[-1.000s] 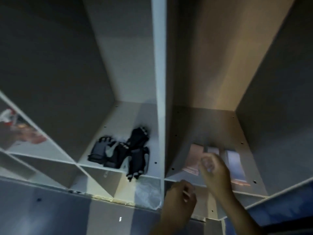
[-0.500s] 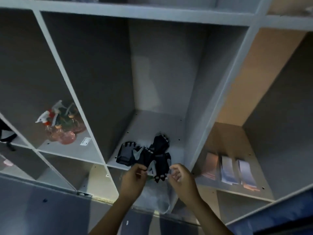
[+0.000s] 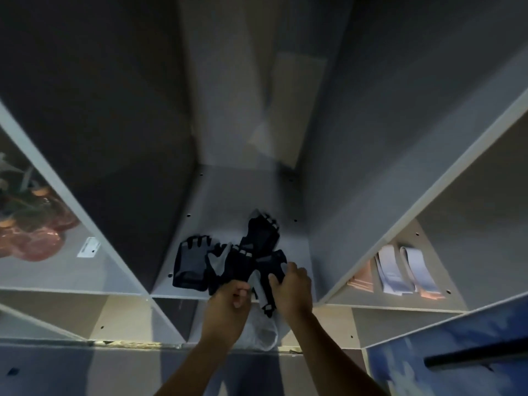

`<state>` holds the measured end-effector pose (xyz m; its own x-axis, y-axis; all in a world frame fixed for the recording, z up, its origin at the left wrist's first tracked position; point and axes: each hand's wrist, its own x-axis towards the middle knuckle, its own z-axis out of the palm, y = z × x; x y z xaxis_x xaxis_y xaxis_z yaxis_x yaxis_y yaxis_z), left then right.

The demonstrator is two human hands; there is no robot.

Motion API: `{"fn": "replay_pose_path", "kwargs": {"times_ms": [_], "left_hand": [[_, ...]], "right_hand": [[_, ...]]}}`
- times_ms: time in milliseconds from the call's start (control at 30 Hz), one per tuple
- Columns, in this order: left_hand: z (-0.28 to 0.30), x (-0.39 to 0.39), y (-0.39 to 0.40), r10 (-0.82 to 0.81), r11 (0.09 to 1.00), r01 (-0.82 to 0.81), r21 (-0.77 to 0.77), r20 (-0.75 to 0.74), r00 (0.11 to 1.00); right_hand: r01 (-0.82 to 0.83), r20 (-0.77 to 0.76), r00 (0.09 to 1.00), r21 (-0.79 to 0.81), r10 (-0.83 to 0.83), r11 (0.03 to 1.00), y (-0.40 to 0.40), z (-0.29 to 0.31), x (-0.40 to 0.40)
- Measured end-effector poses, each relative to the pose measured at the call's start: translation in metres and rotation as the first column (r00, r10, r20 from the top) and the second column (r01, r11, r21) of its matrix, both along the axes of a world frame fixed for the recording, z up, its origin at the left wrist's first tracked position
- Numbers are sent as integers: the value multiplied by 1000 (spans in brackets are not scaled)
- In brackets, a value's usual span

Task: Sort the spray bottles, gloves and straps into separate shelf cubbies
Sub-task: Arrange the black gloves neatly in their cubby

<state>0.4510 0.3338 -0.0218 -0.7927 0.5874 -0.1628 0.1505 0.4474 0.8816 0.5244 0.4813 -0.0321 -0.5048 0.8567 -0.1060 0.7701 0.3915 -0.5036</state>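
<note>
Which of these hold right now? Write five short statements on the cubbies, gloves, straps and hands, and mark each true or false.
1. The black gloves lie in the middle cubby. True.
2. The straps share a cubby with the gloves. False: they lie flat in the cubby to the right.
3. Both hands are at the front glove, which hangs over the shelf edge. True: the left hand and right hand both have a grip on it.
4. The spray bottles sit in the right cubby. False: they are in the left one.
5. The right hand holds a strap. False: it is on the glove.
</note>
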Motion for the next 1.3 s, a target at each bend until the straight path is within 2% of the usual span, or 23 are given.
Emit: {"fn": "replay_pose_path", "kwargs": {"times_ms": [67, 200, 400, 533, 667, 733, 867, 967, 1167, 1233, 1300], "left_hand": [[-3, -9, 7, -66, 998, 65, -15, -85, 994], [0, -29, 23, -197, 980, 199, -16, -238, 951], [-3, -41, 49, -267, 964, 250, -96, -270, 925], [-8, -40, 52, -282, 959, 262, -110, -268, 921], [-8, -39, 53, -281, 960, 272, -73, -297, 913], [-7, -39, 53, -284, 958, 282, -52, -302, 910], [-2, -40, 53, -280, 959, 279, -48, -298, 912], [8, -44, 56, -251, 966, 256, -27, -321, 913], [0, -72, 48, -240, 970, 208, -125, -361, 901], [-2, -81, 45, -226, 973, 188, -130, -405, 886], [-1, -91, 43, -214, 976, 169, -141, -436, 874]], "right_hand": [[8, 19, 1000, 28, -8, 1000, 9, -1, -8], [-41, -68, 997, 87, 47, 995, 17, -12, -4], [-57, 5, 998, 38, 57, 998, 23, -23, 0], [-47, -21, 999, 31, 48, 998, 25, -24, -6], [-46, -59, 997, 58, 49, 997, 31, -23, -5], [-50, -49, 997, 137, 57, 989, 33, -14, -2], [-105, 82, 993, 252, 87, 962, 38, 3, 6], [-101, 149, 987, 238, 66, 966, 41, 13, 7], [-154, 347, 933, 141, 97, 978, 37, 21, -2], [-198, 288, 949, 220, 130, 955, 43, 25, -11], [-174, 112, 982, 206, 154, 963, 55, 30, -30]]}}
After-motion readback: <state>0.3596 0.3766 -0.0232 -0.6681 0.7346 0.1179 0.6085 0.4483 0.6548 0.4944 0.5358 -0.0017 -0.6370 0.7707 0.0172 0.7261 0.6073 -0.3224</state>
